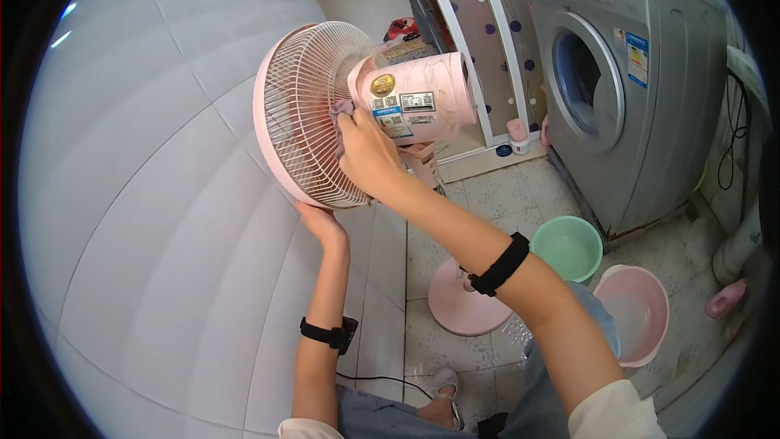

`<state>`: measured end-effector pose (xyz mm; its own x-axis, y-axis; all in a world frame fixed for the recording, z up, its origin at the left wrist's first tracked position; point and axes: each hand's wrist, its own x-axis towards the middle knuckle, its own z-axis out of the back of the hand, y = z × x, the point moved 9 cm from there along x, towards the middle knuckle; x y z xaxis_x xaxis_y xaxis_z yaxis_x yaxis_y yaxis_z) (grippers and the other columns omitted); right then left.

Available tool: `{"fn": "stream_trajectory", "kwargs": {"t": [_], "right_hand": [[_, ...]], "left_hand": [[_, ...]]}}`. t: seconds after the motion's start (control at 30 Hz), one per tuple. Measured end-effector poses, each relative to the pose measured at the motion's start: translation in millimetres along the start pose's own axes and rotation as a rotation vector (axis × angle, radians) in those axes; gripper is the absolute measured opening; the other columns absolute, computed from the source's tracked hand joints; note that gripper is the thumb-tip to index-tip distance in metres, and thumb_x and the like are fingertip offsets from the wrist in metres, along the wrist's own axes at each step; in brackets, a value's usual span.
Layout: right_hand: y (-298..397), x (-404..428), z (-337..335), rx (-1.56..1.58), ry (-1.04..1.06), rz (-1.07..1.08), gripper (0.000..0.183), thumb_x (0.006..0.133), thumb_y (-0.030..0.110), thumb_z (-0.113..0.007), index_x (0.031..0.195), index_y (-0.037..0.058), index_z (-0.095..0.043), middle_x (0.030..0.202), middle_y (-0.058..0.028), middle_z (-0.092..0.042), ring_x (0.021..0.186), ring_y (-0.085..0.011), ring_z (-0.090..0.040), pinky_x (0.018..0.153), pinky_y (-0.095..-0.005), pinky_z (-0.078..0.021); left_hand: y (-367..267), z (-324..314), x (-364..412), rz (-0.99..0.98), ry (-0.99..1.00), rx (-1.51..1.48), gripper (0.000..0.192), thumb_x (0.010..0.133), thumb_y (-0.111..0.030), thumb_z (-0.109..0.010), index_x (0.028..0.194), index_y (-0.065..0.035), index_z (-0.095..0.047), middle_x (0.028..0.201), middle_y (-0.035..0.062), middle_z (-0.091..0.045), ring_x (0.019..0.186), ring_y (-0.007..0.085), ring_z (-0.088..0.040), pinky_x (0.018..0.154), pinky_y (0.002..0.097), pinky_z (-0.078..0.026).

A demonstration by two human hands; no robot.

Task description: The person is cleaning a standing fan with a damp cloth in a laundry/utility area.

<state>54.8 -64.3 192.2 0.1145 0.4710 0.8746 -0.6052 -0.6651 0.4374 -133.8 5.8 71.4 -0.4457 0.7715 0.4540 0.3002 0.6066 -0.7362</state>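
A pink electric pedestal fan stands before me, its wire guard (304, 110) turned to the left and its motor housing (414, 97), which bears several stickers, to the right. My right hand (368, 152) presses a crumpled purplish cloth (341, 113) against the rear of the guard, close to the housing. From below, my left hand (323, 222) supports the guard's rim; its fingertips are hidden behind the fan. The fan's round pink base (466, 305) rests on the floor, partly covered by my right forearm.
Right of the base are a green basin (567, 250) and a pink basin (634, 317) on wet-looking floor tiles. A grey front-loading washing machine (621, 103) stands at the upper right. White wall tiles (170, 244) rise close on the left. A black cable (384, 379) runs near my foot.
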Motion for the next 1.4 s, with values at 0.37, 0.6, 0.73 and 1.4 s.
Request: {"fn": "stream_trajectory", "kwargs": {"t": [0.37, 0.6, 0.73, 1.4], "right_hand": [[8, -1, 1, -0.055, -0.16, -0.001, 0.052, 0.07, -0.001, -0.059, 0.12, 0.0067, -0.05, 0.102, -0.0166, -0.041, 0.096, -0.0348, -0.048, 0.076, -0.0413, -0.0444], [30, -2, 7, 0.062, -0.284, 0.178, 0.034, 0.077, 0.004, -0.051, 0.109, 0.0094, -0.061, 0.091, -0.0139, -0.043, 0.088, -0.0316, -0.049, 0.071, -0.0402, -0.0433], [18, -3, 12, 0.003, -0.282, 0.193, 0.039, 0.072, 0.0, -0.056, 0.109, 0.0104, -0.062, 0.092, -0.013, -0.045, 0.089, -0.0315, -0.05, 0.072, -0.0398, -0.0435], [6, -4, 18, -0.045, -0.355, 0.22, 0.04, 0.065, -0.002, -0.06, 0.102, 0.0125, -0.061, 0.086, -0.0091, -0.046, 0.085, -0.0279, -0.051, 0.071, -0.0388, -0.0431]], "left_hand": [[-4, -5, -1, -0.004, 0.042, 0.009, 0.045, 0.097, -0.035, -0.026, 0.126, -0.0029, -0.04, 0.125, 0.0103, -0.05, 0.112, 0.0207, -0.051, 0.094, 0.0364, -0.042], [-2, -4, 7, -0.064, 0.13, 0.03, 0.042, 0.097, -0.033, -0.028, 0.123, -0.0027, -0.041, 0.121, 0.0098, -0.052, 0.108, 0.0192, -0.053, 0.089, 0.0343, -0.045], [-9, -7, 3, -0.081, 0.103, 0.03, 0.041, 0.097, -0.032, -0.028, 0.121, -0.0028, -0.042, 0.119, 0.0096, -0.052, 0.106, 0.0196, -0.054, 0.088, 0.0339, -0.045], [-12, -11, -5, -0.054, 0.123, 0.059, 0.041, 0.098, -0.034, -0.029, 0.124, -0.0044, -0.041, 0.123, 0.0079, -0.05, 0.11, 0.0185, -0.051, 0.091, 0.0334, -0.043]]}}
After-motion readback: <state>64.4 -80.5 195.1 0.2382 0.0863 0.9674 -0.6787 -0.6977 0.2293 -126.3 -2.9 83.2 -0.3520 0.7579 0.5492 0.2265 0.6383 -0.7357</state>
